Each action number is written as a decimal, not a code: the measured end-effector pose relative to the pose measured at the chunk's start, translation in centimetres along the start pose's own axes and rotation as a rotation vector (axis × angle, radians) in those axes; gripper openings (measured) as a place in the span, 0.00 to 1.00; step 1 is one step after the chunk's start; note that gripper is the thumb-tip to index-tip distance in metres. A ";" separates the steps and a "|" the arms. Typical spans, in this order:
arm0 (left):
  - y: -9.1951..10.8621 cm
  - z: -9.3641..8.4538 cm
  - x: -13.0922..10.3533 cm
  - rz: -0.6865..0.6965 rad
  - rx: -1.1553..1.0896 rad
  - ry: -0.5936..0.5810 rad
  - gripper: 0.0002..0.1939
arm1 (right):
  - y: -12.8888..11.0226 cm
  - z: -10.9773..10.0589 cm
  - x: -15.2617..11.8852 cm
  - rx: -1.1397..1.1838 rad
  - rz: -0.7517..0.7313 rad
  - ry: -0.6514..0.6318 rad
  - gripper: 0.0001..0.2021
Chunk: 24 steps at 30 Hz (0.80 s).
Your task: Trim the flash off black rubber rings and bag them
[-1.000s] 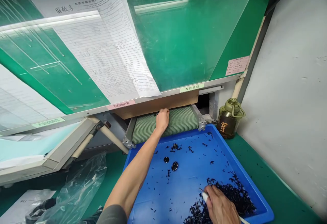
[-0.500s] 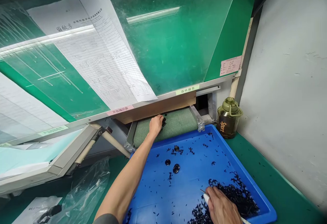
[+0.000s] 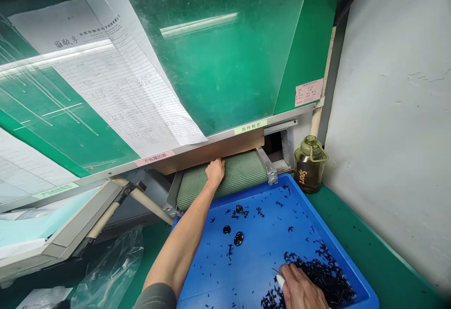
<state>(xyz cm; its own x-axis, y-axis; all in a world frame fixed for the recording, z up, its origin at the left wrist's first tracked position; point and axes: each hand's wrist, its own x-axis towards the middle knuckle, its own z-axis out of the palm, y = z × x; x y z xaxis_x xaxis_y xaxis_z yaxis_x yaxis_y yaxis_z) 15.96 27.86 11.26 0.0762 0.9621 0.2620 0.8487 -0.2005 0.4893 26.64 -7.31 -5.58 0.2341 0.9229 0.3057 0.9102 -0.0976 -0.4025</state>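
Observation:
My left hand (image 3: 215, 172) reaches over the ribbed green conveyor belt (image 3: 243, 173), its fingers curled down at the far side. Whatever it may hold is hidden behind the fingers. My right hand (image 3: 303, 288) is closed around a white-handled tool with a thin metal tip (image 3: 281, 281), low over the blue tray (image 3: 218, 295). Beside that hand lies a heap of small black pieces (image 3: 329, 274). Round black parts, one of them a ring-like disc (image 3: 238, 238) and another a smaller disc (image 3: 226, 229), rest on the tray among scattered black bits.
A brown bottle with a green lid (image 3: 310, 164) stands by the tray's back right corner, near the wall (image 3: 394, 126). Overhead leans a green board with papers (image 3: 218, 69). Clear plastic bags (image 3: 109, 266) lie at the left on the green table.
My view has shifted slightly right. Black parts seen beside my left fingers on the belt are out of sight now. My right hand still grips the white-handled tool.

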 end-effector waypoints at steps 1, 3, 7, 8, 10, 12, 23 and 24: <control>-0.2 -0.3 -0.4 0.001 -0.056 0.017 0.12 | 0.1 -0.1 0.0 0.003 -0.014 -0.008 0.17; -0.9 -1.1 -1.2 0.001 -0.185 0.050 0.13 | 0.4 -0.3 0.1 0.018 -0.045 -0.035 0.17; -2.8 -3.1 -2.7 -0.029 -0.448 0.068 0.14 | 0.7 -0.6 0.0 0.052 -0.085 -0.034 0.17; -3.2 -3.5 -3.0 -0.036 -0.500 0.065 0.13 | 0.7 -0.6 0.0 0.050 -0.091 -0.020 0.17; -3.8 -4.1 -3.3 -0.047 -0.583 0.058 0.11 | 0.7 -0.6 0.0 0.032 -0.103 -0.003 0.17; -4.0 -4.4 -3.3 -0.055 -0.636 0.046 0.10 | 0.8 -0.4 0.0 0.011 -0.111 -0.005 0.16; -2.1 -2.6 -2.0 -0.125 -0.308 -0.115 0.10 | 1.0 0.2 0.1 0.008 -0.074 -0.045 0.17; -1.9 -2.5 -1.9 -0.142 -0.299 -0.122 0.09 | 0.8 0.0 0.1 -0.002 -0.075 -0.045 0.16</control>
<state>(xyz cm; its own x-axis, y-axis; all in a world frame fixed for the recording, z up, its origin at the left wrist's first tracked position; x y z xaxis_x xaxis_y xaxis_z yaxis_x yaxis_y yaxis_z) 12.87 25.96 11.89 0.0458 0.9956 0.0819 0.6657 -0.0915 0.7406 27.43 -7.28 -5.87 0.1500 0.9433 0.2961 0.9252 -0.0283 -0.3785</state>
